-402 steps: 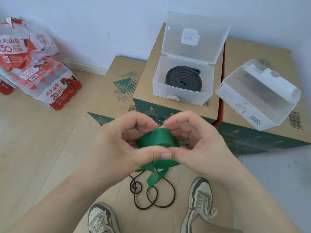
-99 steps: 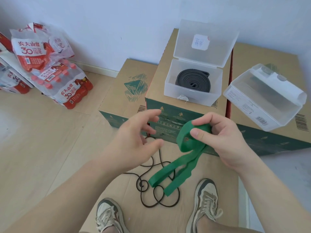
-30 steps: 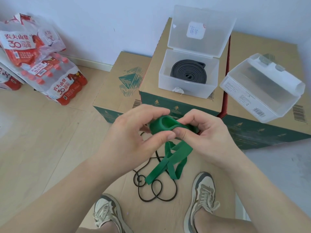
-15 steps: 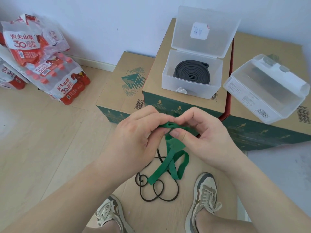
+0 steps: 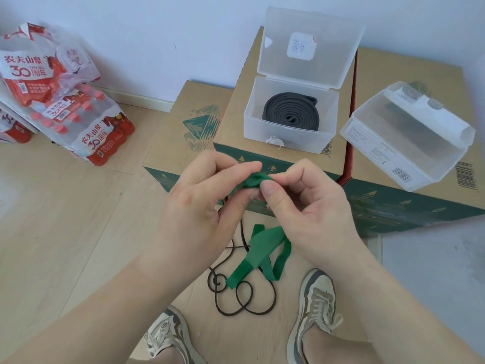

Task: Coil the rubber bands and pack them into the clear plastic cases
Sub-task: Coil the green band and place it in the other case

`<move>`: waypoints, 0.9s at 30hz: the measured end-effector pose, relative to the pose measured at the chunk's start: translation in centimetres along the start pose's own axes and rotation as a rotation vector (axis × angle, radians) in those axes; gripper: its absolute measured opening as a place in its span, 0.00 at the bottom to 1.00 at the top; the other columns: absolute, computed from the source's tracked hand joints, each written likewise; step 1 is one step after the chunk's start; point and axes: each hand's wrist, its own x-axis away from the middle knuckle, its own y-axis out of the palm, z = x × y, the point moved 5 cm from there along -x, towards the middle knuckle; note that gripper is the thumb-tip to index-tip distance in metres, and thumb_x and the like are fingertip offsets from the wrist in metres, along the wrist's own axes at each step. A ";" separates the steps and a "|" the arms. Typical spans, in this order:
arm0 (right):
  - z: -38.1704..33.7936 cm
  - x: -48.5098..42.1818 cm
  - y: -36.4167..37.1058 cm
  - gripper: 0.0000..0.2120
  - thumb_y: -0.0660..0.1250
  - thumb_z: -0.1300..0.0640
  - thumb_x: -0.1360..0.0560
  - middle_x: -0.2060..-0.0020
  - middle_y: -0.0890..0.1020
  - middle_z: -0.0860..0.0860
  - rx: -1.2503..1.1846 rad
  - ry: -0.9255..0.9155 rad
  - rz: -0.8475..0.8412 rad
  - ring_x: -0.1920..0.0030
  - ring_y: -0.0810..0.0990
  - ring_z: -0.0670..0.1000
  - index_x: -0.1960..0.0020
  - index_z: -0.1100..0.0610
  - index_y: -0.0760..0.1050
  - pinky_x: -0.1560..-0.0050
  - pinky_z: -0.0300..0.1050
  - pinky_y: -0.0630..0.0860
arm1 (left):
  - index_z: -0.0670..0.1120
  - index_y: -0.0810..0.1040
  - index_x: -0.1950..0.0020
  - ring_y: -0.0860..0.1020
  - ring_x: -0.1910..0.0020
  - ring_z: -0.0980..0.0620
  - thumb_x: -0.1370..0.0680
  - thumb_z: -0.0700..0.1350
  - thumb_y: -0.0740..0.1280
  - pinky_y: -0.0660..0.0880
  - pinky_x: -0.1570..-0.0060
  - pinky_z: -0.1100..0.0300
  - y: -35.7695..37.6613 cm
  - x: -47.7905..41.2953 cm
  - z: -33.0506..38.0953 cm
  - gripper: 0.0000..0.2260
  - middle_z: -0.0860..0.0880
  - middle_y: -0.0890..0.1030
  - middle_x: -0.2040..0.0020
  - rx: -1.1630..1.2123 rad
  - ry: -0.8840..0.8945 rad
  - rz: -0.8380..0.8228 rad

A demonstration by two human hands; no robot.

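On my feed the shoes are cut off at the bottom edge, standing on a flat cardboard sheet. Between them lies a thin black band in loose loops, partly covered in view by the tail of the green band. Both hands are grasping that green band above the sheet. The left hand and the right hand pinch its top end between thumbs and fingertips. Their fingers hide most of the small roll there, so I cannot tell how many turns it has. The rest hangs as wide, flat, twisted loops.

Farther off, on a cardboard box, an open clear case with its lid upright holds a dark band coiled flat. To its right a second clear case sits tilted on another box. Something dark shows through its frosted wall, but I cannot make it out. Bottle packs lie far left by the wall.
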 end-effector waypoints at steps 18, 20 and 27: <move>-0.4 0.5 1.0 0.04 0.69 0.60 0.19 0.59 0.86 0.51 -0.026 0.097 0.045 0.57 0.85 0.50 0.52 0.55 0.75 0.49 0.56 0.83 | 0.39 0.84 0.43 0.81 0.58 0.50 0.22 0.38 0.72 0.79 0.60 0.54 1.0 1.1 0.4 0.08 0.47 0.81 0.55 -0.049 -0.022 0.085; -0.2 0.5 0.8 0.04 0.68 0.61 0.18 0.58 0.86 0.54 -0.037 0.096 0.017 0.55 0.86 0.55 0.51 0.56 0.76 0.47 0.62 0.83 | 0.39 0.84 0.44 0.82 0.57 0.49 0.22 0.39 0.72 0.80 0.60 0.52 1.2 1.2 0.2 0.08 0.47 0.82 0.55 -0.036 -0.026 0.066; -0.1 0.7 1.3 0.05 0.71 0.62 0.20 0.53 0.88 0.52 -0.098 0.120 -0.071 0.50 0.87 0.54 0.50 0.53 0.77 0.43 0.60 0.83 | 0.41 0.83 0.47 0.79 0.60 0.49 0.22 0.38 0.73 0.77 0.63 0.51 0.8 1.0 -0.5 0.05 0.48 0.80 0.57 -0.102 -0.035 0.054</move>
